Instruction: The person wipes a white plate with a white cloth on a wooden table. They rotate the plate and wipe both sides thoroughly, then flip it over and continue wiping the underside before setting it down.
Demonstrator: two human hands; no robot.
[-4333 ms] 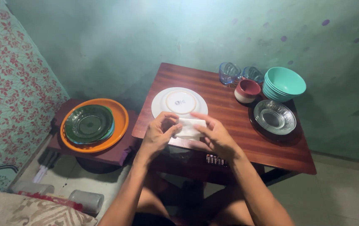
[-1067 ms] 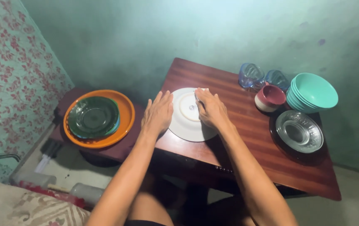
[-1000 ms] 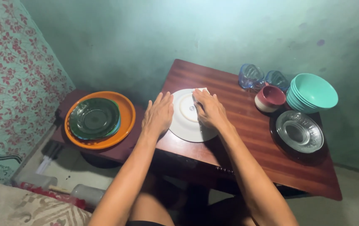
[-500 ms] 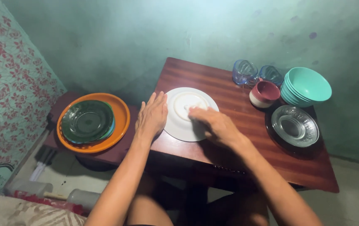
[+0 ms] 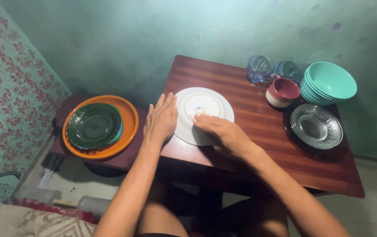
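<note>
**Wiping an upturned plate**

Right hand (image 5: 223, 134) slid nearer since earlier; fingers flat, pressing a cloth (image 5: 196, 116), mostly hidden, onto the white plate (image 5: 206, 98). Left hand (image 5: 160, 119), fingers spread flat, braces the rim. Bowls (image 5: 329, 83) sit well right.

white plate (image 5: 206, 105): near edge hidden under the right hand (image 5: 223, 134); left rim covered by the left hand (image 5: 161, 119)
under the right hand: whether anything is held cannot be told
dark plate (image 5: 300, 147): mostly hidden beneath the clear glass bowl (image 5: 316, 126)
patterned cushion (image 5: 26, 224): cut off by the near edge
</note>
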